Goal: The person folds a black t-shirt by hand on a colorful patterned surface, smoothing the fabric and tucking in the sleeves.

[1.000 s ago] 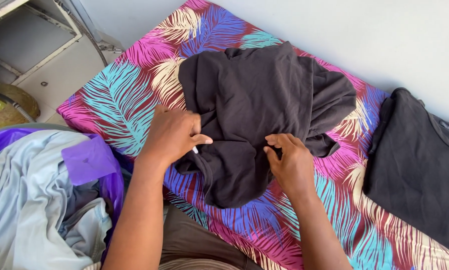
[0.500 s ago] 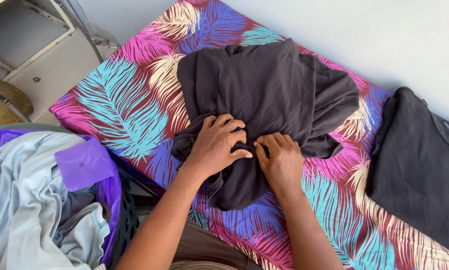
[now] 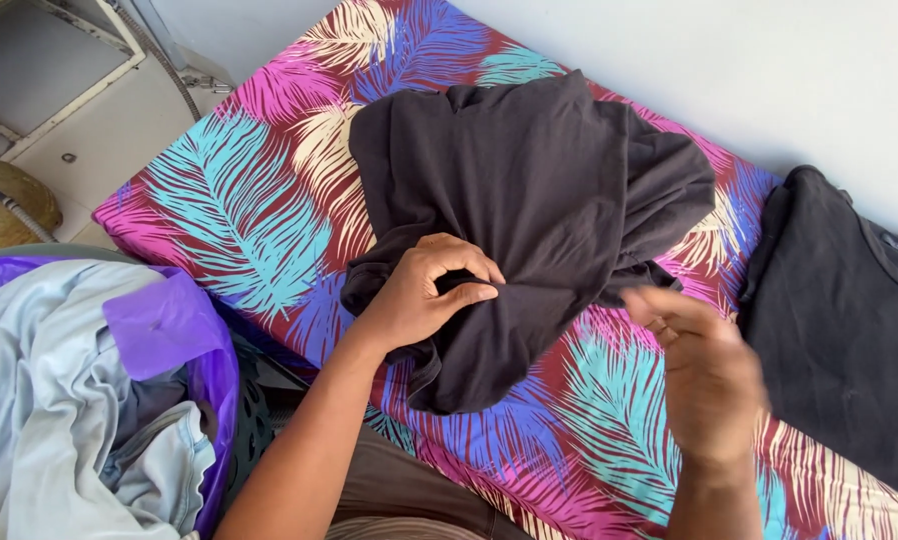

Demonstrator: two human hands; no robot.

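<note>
- Left hand was closed on a fold of the crumpled dark shirt, thumb and fingers pinching the cloth near its lower edge; half a second before it had lain flatter on the same spot.
- Right hand had left the shirt since the earlier frame; it was lifted over the mattress to the right of the garment, blurred, fingers loosely spread, holding nothing.
- Dark shirt lay bunched at mid-mattress on the feather-patterned cover; its place and outline were about the same as before.
- A second dark garment lay flat at the right, apart from the first.
- Pale blue clothes filled a purple basket at lower left.
</note>
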